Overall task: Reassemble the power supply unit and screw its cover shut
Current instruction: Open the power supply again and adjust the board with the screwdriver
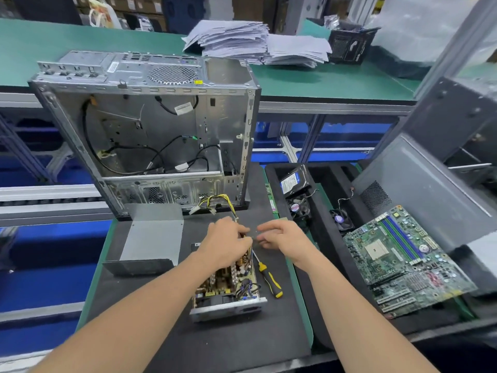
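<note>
The open power supply unit [228, 289] lies on the black mat, its circuit board and capacitors exposed. Its yellow-and-black cable bundle [219, 201] runs back toward the computer case. My left hand [228, 242] sits over the unit's far end, fingers curled round the cables where they leave the unit. My right hand [282, 235] hovers just right of it, fingers loosely curled near the same spot; whether it holds anything is unclear. The grey metal cover [153, 238] lies apart at the left. A yellow-and-black screwdriver [269, 277] lies beside the unit's right side.
An empty computer case [150, 125] stands behind the mat. A black foam tray [330, 184] at the right holds a hard drive [291, 181], two fans and a motherboard [400, 259]. A grey side panel [430, 184] leans at far right. Paper stacks [255, 44] lie on the green bench.
</note>
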Motion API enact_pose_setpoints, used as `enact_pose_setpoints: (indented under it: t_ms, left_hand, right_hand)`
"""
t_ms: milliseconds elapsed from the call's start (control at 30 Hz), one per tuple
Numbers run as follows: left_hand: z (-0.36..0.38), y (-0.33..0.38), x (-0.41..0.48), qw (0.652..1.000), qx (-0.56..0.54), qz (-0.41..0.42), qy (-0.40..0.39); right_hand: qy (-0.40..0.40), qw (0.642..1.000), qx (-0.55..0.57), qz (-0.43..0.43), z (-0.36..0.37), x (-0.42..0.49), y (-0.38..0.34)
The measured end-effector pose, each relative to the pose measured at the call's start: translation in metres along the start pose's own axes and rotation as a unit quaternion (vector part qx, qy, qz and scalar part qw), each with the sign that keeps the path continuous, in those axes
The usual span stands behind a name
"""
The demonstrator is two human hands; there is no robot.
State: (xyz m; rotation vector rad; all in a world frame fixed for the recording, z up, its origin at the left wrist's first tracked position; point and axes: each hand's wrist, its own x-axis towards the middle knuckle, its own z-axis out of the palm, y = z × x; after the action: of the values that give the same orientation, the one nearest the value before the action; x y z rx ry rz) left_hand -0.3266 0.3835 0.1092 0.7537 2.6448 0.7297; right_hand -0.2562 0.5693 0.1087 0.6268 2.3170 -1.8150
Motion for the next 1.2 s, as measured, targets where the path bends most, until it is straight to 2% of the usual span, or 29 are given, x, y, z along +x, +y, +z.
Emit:
enact_pose_setpoints:
  t_ms: [67,133,200,267,367,533,633,800,900,1067,1200]
  left_hand:
    - [0.000,0.000,0.001,1.000,-0.020,-0.001,0.024]
    - [0.000,0.007,0.002,0.997,0.010,0.012,0.072]
    - [0.003,0.021,0.002,0.991,0.046,0.047,0.117]
    - [0.008,0.040,0.001,0.987,0.035,0.091,0.130]
    - [0.021,0.070,0.003,0.984,0.011,0.140,0.109]
    - [0.053,0.106,0.013,0.990,-0.013,0.139,0.012]
    - [0.071,0.117,0.024,0.993,0.001,0.114,-0.032]
    - [0.099,0.118,0.046,0.998,0.046,0.034,-0.015]
    - [0.109,0.111,0.058,0.996,0.082,-0.011,-0.037]
    - [0.106,0.102,0.069,0.994,0.078,-0.065,-0.043]
    - [0.108,0.095,0.071,0.996,0.041,-0.070,-0.030]
  right_hand:
    - [0.014,1.000,-0.001,0.001,-0.008,-0.004,0.001]
    - [0.026,1.000,0.004,0.006,-0.015,-0.008,0.001]
    - [0.036,0.999,0.008,0.009,-0.024,-0.011,0.002]
    - [0.044,0.999,0.010,0.009,-0.036,-0.013,0.003]
    - [0.065,0.998,0.005,0.007,-0.060,-0.015,0.009]
    - [0.097,0.994,-0.038,0.026,-0.107,-0.016,0.036]
    - [0.099,0.991,-0.072,0.045,-0.130,-0.015,0.057]
    - [0.063,0.981,-0.176,0.057,-0.154,-0.011,0.089]
    - [0.027,0.974,-0.218,0.048,-0.155,-0.001,0.099]
    - [-0.049,0.949,-0.308,0.045,-0.138,0.023,0.105]
    - [-0.041,0.931,-0.358,0.062,-0.119,0.040,0.112]
